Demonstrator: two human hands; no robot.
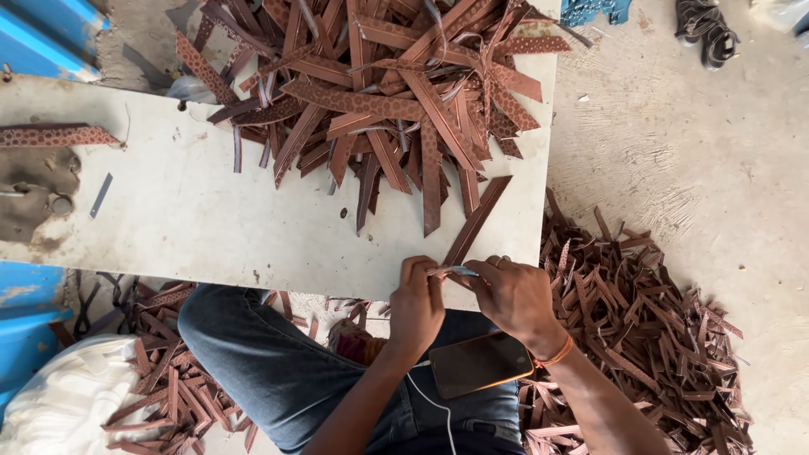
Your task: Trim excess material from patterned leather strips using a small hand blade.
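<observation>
A long brown patterned strip point(477, 222) lies over the near edge of the white board point(194, 211). My left hand point(415, 305) pinches its near end. My right hand point(514, 297) grips the same end from the right, with a small pale blade-like tool point(462, 271) between its fingers. Both hands meet at the board's near edge, over my lap. A big pile of brown strips point(379, 93) covers the far part of the board.
A phone point(479, 364) with a white cable rests on my thigh. Heaps of cut brown strips point(640, 329) lie on the concrete floor at right and at lower left point(168, 379). A white bag point(67, 396) sits lower left; sandals point(706, 29) top right.
</observation>
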